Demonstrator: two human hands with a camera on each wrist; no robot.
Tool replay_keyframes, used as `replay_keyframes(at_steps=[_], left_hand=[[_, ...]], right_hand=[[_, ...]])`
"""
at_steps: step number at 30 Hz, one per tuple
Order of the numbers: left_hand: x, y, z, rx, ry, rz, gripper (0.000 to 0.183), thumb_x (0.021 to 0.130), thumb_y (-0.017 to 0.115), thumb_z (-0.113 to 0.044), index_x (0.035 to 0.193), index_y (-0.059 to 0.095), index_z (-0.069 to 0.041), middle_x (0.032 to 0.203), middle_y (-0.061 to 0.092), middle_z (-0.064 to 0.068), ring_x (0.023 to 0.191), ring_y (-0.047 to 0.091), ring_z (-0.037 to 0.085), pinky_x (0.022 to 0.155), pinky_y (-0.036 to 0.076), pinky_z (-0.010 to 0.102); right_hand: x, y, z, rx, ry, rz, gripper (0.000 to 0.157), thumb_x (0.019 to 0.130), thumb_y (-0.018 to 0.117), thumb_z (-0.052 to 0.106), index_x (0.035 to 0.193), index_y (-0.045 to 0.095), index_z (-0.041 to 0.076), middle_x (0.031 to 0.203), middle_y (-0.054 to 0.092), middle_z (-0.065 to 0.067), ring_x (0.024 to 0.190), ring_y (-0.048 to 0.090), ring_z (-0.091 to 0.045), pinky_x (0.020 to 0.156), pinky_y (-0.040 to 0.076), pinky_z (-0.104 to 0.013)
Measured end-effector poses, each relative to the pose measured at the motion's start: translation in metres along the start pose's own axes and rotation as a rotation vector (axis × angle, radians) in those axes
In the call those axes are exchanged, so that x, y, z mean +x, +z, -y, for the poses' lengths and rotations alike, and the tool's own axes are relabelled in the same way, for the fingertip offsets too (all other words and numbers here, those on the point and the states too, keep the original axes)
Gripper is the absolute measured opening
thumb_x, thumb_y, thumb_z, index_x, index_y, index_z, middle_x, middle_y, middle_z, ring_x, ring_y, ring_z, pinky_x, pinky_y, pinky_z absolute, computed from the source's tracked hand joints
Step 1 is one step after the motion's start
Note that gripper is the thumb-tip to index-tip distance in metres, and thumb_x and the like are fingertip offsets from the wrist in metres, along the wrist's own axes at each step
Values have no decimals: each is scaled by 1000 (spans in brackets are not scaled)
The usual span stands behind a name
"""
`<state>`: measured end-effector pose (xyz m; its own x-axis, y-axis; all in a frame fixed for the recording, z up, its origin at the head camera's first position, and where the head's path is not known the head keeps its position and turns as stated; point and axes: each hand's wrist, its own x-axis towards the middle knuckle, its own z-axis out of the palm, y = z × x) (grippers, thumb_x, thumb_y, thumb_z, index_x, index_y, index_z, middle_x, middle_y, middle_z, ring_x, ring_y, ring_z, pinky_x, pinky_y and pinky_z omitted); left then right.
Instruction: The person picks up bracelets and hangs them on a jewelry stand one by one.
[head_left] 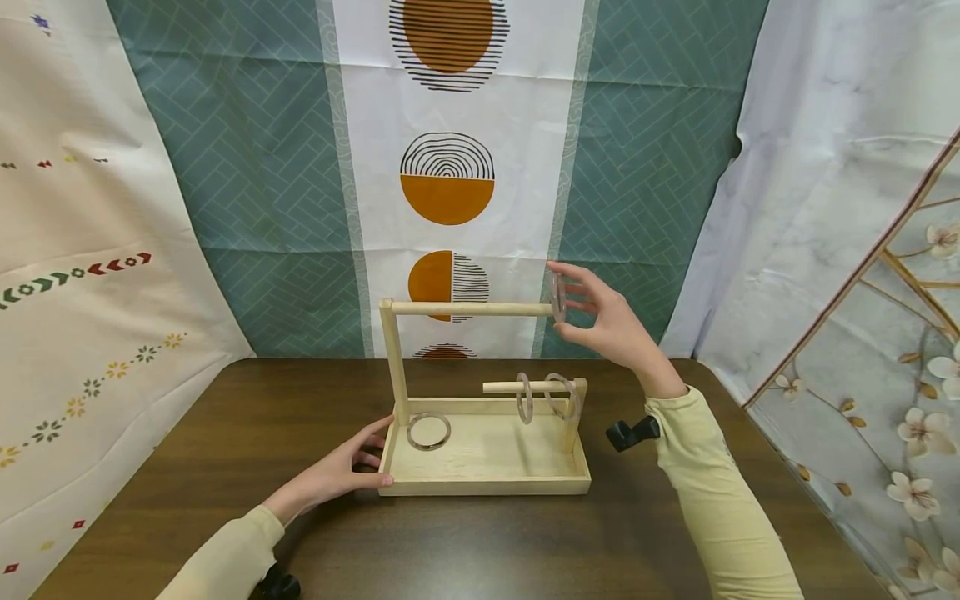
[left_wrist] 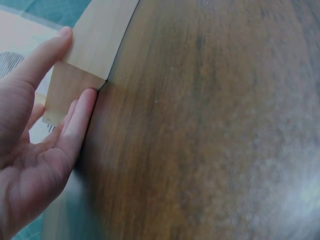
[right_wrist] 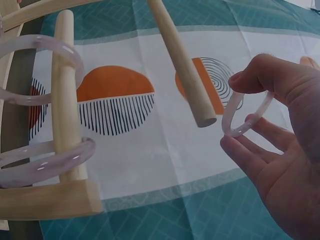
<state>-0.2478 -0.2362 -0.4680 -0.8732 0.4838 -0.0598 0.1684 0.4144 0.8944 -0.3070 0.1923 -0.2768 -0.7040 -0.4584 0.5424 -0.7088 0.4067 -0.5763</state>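
A wooden jewellery stand [head_left: 487, 488] has a tray base, a tall upper rod [head_left: 472, 308] and a short lower rod [head_left: 497, 387]. My left hand [head_left: 341, 475] holds the tray's left end, thumb at the front corner and fingers along the side wall [left_wrist: 75, 90]. With thumb and fingertips, my right hand [head_left: 611, 321] pinches a pale translucent bangle [right_wrist: 235, 132] by the upper rod's free end; in the right wrist view, a gap separates them. Two bangles hang on the lower rod, one nearer its tip [head_left: 530, 402] and one by its post [head_left: 577, 406]. Another bangle [head_left: 427, 447] lies flat in the tray.
The stand rests on a dark brown wooden table [head_left: 480, 550]. Behind it hangs a green and white cloth [head_left: 517, 208] with orange circles. Patterned cloths hang at left and right. A black wrist device [head_left: 633, 433] sits at my right sleeve.
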Motion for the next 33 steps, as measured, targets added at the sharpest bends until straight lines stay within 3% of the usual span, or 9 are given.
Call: replay_keyframes(at_steps=[10, 33], left_hand=[[0, -1, 2, 13, 18, 0, 94, 88, 76, -23, 159, 16, -18, 140, 41, 28, 113, 58, 28, 85, 52, 30], [-1, 0, 4, 13, 27, 1, 93, 88, 76, -23, 159, 16, -16, 139, 41, 28, 112, 58, 28, 85, 51, 29]], right_hand=[[2, 1, -7, -19, 18, 23, 76, 88, 71, 4, 153, 36, 24, 158, 36, -6, 140, 44, -35, 111, 42, -47], [3, 5, -19, -113, 83, 75, 77, 86, 76, 12, 151, 38, 28, 152, 45, -6, 131, 52, -32, 105, 44, -52]])
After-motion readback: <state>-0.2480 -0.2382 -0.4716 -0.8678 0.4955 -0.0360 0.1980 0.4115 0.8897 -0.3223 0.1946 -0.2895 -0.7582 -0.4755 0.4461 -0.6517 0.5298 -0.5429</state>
